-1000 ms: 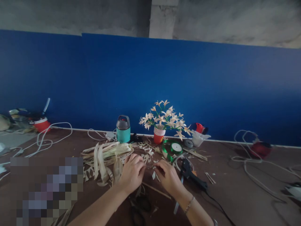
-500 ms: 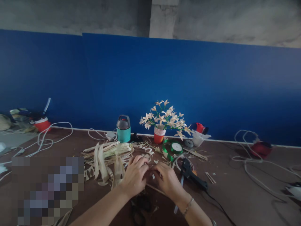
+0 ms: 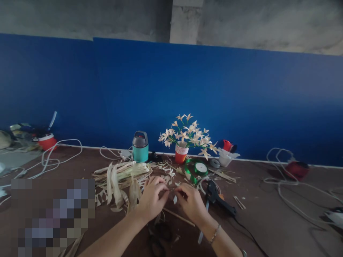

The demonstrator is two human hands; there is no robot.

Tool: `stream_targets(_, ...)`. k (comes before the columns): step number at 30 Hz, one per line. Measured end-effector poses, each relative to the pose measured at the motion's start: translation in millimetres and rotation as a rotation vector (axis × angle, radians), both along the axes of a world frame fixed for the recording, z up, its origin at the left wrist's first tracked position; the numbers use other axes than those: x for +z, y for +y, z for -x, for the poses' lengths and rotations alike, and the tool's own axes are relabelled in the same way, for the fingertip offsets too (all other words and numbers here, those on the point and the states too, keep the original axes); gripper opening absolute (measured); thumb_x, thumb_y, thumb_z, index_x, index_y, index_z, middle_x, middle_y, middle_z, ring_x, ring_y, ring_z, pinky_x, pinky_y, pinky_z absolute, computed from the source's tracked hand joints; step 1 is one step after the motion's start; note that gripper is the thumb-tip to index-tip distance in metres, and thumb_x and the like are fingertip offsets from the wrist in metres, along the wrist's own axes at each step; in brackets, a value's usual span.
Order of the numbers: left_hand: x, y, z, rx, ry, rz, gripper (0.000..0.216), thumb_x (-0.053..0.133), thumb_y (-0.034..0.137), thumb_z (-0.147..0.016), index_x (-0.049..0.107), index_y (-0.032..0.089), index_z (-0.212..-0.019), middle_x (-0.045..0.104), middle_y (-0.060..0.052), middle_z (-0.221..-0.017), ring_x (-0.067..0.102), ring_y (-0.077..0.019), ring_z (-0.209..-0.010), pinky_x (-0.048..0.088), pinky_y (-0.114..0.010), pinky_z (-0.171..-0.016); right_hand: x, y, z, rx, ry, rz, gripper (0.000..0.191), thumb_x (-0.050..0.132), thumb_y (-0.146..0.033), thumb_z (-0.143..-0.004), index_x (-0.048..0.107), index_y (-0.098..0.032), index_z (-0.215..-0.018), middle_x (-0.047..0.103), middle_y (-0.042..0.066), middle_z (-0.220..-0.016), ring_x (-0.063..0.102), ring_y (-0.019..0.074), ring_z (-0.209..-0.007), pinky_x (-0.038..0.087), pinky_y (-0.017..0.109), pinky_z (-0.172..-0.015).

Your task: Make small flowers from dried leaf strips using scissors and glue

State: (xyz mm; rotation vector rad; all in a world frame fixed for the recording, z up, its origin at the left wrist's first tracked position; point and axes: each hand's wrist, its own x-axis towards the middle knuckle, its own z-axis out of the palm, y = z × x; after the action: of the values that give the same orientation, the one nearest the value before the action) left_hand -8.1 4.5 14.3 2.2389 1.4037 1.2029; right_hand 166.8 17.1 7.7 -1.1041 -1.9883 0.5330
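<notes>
My left hand [image 3: 153,198] is above the middle of the table, thumb and fingertips pinched together. What it pinches is too small to make out. Close by on the right, my right hand [image 3: 190,202] is closed too, and a small pale husk piece [image 3: 175,199] shows at its fingertips. Under the hands lie a thin stick [image 3: 180,217] and dark scissors [image 3: 158,237], the latter partly in shadow. Left of my left hand is a heap of dried corn husks [image 3: 128,171]. A black glue gun [image 3: 219,200] rests right of my right hand.
Behind the hands stands a stack of paper cups [image 3: 181,153] holding pale husk flowers [image 3: 193,135]. A teal lidded container [image 3: 140,151], green ribbon spool [image 3: 200,167], grey tape roll [image 3: 215,163] and white bag-lined cup [image 3: 226,157] line the back. Cables [image 3: 294,205] cross the right side.
My hands have shifted slightly, with the fingertips a little further apart. The pale husk piece and the thin stick show more plainly now.
</notes>
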Motion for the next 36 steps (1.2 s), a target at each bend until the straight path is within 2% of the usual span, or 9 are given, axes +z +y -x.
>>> stream_targets(7, -4.5, 0.9, -10.6, -0.076, -0.562, 0.347, 0.018, 0.055, 0.030, -0.080, 0.062, 0.017, -0.070, 0.058, -0.002, -0.076, 0.055, -0.0173, -0.078, 0.041, -0.029, -0.076, -1.8, -4.9, 13.4, -0.019, 0.222, 0.279, 0.011, 0.057, -0.017, -0.071, 0.066, -0.016, -0.064, 0.065, 0.001, -0.062, 0.056, 0.0150, -0.059, 0.043, 0.024, -0.058)
stream_targets(11, -7.4, -3.4, -16.4, -0.136, -0.882, 0.608, 0.021, 0.061, 0.037, -0.076, 0.063, 0.016, -0.076, 0.061, 0.000, -0.073, 0.054, -0.0157, -0.072, 0.041, -0.025, -0.067, 0.2, -7.2, 17.1, -0.007, 0.289, 0.319, 0.009, 0.060, -0.019, -0.067, 0.066, -0.016, -0.061, 0.063, -0.001, -0.058, 0.053, 0.0132, -0.056, 0.042, 0.023, -0.055)
stream_targets(14, -8.9, -2.2, -14.4, -0.184, -0.992, 0.628, 0.025, 0.062, 0.040, -0.076, 0.062, 0.016, -0.068, 0.061, 0.000, -0.073, 0.054, -0.0147, -0.072, 0.040, -0.024, -0.066, 1.1, -6.2, 14.9, 0.028, 0.280, 0.317, 0.010, 0.061, -0.023, -0.069, 0.066, -0.015, -0.064, 0.062, 0.000, -0.059, 0.053, 0.0133, -0.057, 0.042, 0.023, -0.055)
stream_targets(17, -11.2, 2.5, -8.9, -0.145, -0.962, 0.627, 0.028, 0.064, 0.041, -0.074, 0.064, 0.015, -0.064, 0.061, -0.001, -0.072, 0.056, -0.0162, -0.076, 0.039, -0.025, -0.070, 2.9, -4.7, 11.0, -0.006, 0.315, 0.306, 0.018, 0.057, -0.029, -0.077, 0.064, -0.015, -0.067, 0.060, 0.000, -0.060, 0.052, 0.0130, -0.057, 0.042, 0.022, -0.054)
stream_targets(21, -14.1, 6.8, -5.3, -0.169, -0.920, 0.752, 0.034, 0.064, 0.041, -0.074, 0.069, 0.017, -0.099, 0.064, -0.001, -0.069, 0.058, -0.0158, -0.071, 0.041, -0.028, -0.072, 4.3, -3.8, 9.3, -0.051, 0.400, 0.303, 0.024, 0.058, -0.037, -0.078, 0.065, -0.015, -0.075, 0.060, 0.001, -0.062, 0.052, 0.0130, -0.056, 0.041, 0.022, -0.051)
stream_targets(24, -10.4, 4.9, -8.0, -0.254, -0.924, 0.790, 0.042, 0.063, 0.040, -0.075, 0.063, 0.020, -0.112, 0.069, -0.004, -0.085, 0.060, -0.0188, -0.082, 0.043, -0.032, -0.080, 3.6, -4.0, 12.0, -0.006, 0.411, 0.340, 0.024, 0.061, -0.037, -0.075, 0.070, -0.016, -0.082, 0.066, 0.003, -0.069, 0.057, 0.0155, -0.061, 0.045, 0.025, -0.054)
stream_targets(29, -1.3, -2.1, -14.2, -0.268, -0.852, 0.758, 0.040, 0.061, 0.037, -0.076, 0.064, 0.019, -0.112, 0.069, -0.005, -0.095, 0.059, -0.0203, -0.094, 0.040, -0.034, -0.089, 4.5, -4.3, 14.1, 0.022, 0.345, 0.222, 0.020, 0.061, -0.033, -0.075, 0.068, -0.017, -0.065, 0.064, 0.003, -0.065, 0.058, 0.0165, -0.065, 0.046, 0.027, -0.063)
stream_targets(33, -0.2, -4.0, -15.9, -0.244, -0.749, 0.682, 0.036, 0.055, 0.035, -0.080, 0.064, 0.018, -0.111, 0.069, -0.004, -0.093, 0.059, -0.0202, -0.090, 0.043, -0.033, -0.084, 6.3, -3.9, 11.4, 0.008, 0.303, 0.199, 0.022, 0.057, -0.027, -0.079, 0.062, -0.017, -0.060, 0.060, 0.001, -0.062, 0.055, 0.0142, -0.061, 0.043, 0.024, -0.058)
stream_targets(36, -1.3, -3.5, -15.1, -0.197, -0.587, 0.560, 0.027, 0.055, 0.033, -0.080, 0.067, 0.017, -0.097, 0.070, -0.005, -0.087, 0.061, -0.0203, -0.082, 0.046, -0.030, -0.075, 5.9, -2.8, 9.3, -0.024, 0.286, 0.212, 0.018, 0.055, -0.025, -0.080, 0.061, -0.016, -0.065, 0.057, -0.001, -0.060, 0.053, 0.0137, -0.059, 0.040, 0.023, -0.055)
